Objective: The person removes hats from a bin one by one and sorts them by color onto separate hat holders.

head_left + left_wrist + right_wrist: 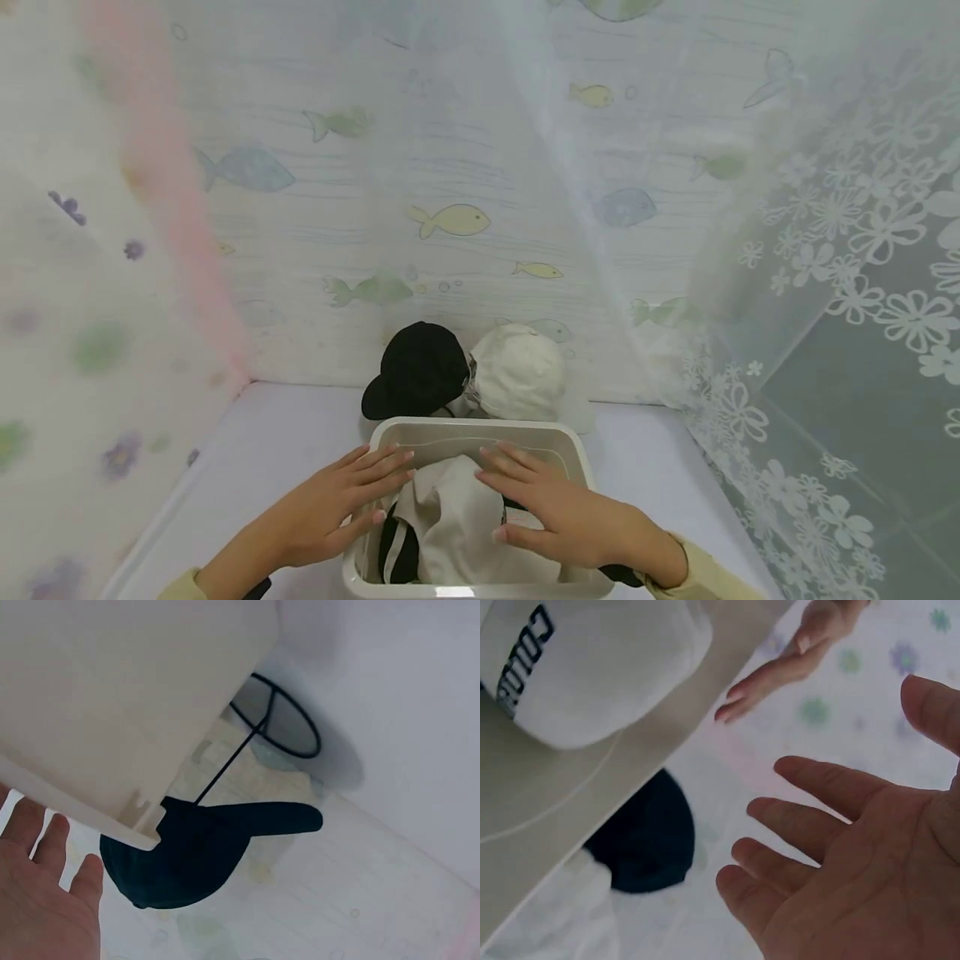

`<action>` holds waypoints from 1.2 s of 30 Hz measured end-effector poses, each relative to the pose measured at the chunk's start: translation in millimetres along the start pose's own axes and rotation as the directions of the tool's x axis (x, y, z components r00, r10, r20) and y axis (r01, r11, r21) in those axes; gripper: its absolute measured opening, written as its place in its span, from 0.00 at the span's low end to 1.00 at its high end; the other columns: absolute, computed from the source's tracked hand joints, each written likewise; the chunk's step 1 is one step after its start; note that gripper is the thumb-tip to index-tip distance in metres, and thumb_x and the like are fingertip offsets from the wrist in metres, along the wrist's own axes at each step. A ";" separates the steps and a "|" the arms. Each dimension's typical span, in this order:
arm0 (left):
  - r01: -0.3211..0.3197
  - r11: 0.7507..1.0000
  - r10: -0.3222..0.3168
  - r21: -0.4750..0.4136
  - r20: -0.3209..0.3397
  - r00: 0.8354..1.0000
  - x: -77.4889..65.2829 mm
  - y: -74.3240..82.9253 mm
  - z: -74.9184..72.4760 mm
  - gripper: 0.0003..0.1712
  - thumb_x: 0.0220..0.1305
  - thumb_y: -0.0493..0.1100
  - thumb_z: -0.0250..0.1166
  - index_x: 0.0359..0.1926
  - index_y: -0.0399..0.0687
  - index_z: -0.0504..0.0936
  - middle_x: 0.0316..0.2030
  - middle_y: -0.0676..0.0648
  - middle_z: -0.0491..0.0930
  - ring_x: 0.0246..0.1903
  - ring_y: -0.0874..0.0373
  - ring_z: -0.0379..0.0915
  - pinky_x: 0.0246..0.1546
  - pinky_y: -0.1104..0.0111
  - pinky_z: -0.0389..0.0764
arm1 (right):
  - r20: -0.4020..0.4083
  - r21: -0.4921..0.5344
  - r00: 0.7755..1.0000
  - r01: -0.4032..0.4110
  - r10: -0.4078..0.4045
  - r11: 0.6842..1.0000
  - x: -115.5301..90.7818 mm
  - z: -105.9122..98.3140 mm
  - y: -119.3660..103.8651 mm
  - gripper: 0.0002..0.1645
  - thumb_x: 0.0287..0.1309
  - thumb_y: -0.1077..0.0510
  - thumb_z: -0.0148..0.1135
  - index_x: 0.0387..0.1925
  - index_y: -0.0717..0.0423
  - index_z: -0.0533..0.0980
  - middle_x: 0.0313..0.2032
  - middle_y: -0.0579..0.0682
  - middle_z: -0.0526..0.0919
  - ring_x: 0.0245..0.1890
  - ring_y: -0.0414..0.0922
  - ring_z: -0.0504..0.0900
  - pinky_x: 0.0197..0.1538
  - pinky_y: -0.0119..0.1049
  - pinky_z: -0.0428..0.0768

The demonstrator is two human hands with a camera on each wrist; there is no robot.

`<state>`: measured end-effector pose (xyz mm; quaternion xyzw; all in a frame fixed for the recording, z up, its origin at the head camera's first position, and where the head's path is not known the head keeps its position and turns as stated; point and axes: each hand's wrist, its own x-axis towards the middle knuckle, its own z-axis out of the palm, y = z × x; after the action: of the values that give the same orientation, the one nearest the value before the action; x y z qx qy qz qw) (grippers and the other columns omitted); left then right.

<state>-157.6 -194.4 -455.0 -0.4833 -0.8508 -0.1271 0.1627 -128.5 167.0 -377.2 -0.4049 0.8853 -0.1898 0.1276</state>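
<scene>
A white plastic bin (480, 427) holds a beige-white cap (457, 508) with dark lettering, which shows in the right wrist view, and a black item with a pale stripe (402, 554) beside it. Over the bin's left side hovers my left hand (337, 504), fingers extended and palm down, with nothing in its grasp. My right hand (558, 508) is held likewise over the right side, fingers spread and holding nothing. In the right wrist view its bare palm (855, 877) faces the camera. Both hands overlap parts of the bin and its contents in the head view.
Behind the bin a black cap (423, 367) sits on a black wire stand (311, 746), beside a white cap (521, 371). A white-covered surface (300, 433) lies underneath. Fish-print fabric (450, 221) hangs behind, and sheer flowered netting (847, 217) hangs on the right.
</scene>
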 end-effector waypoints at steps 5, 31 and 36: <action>-0.020 0.998 0.021 0.067 -0.005 1.000 -15.9 0.4 10.9 0.36 0.75 0.52 0.57 0.79 0.58 0.59 0.77 0.50 0.62 0.73 0.49 0.63 0.78 0.72 0.33 | 0.094 -0.181 0.991 0.110 -0.094 0.977 28.5 9.5 -11.0 0.41 0.76 0.31 0.38 0.80 0.46 0.54 0.81 0.44 0.48 0.81 0.50 0.44 0.78 0.54 0.57; -0.133 0.989 0.140 0.063 -0.122 0.983 -36.5 -18.4 59.0 0.32 0.77 0.52 0.53 0.78 0.51 0.62 0.76 0.43 0.63 0.72 0.44 0.64 0.79 0.66 0.40 | 0.434 -0.194 0.888 0.259 -0.154 0.946 153.3 55.1 39.0 0.24 0.78 0.50 0.49 0.66 0.55 0.74 0.58 0.42 0.81 0.57 0.34 0.77 0.60 0.23 0.73; -0.137 0.990 0.141 0.039 -0.156 0.978 -40.6 -16.6 70.7 0.31 0.79 0.52 0.49 0.77 0.50 0.63 0.75 0.42 0.64 0.70 0.41 0.65 0.79 0.66 0.42 | 0.472 -0.190 0.877 0.201 -0.090 0.961 153.9 66.6 39.8 0.17 0.74 0.54 0.55 0.58 0.52 0.80 0.45 0.36 0.84 0.41 0.27 0.77 0.45 0.17 0.72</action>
<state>-163.3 -208.0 -536.9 -0.5275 -0.8009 -0.1417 0.2452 -228.2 57.6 -465.4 -0.5164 0.8127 0.0074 0.2697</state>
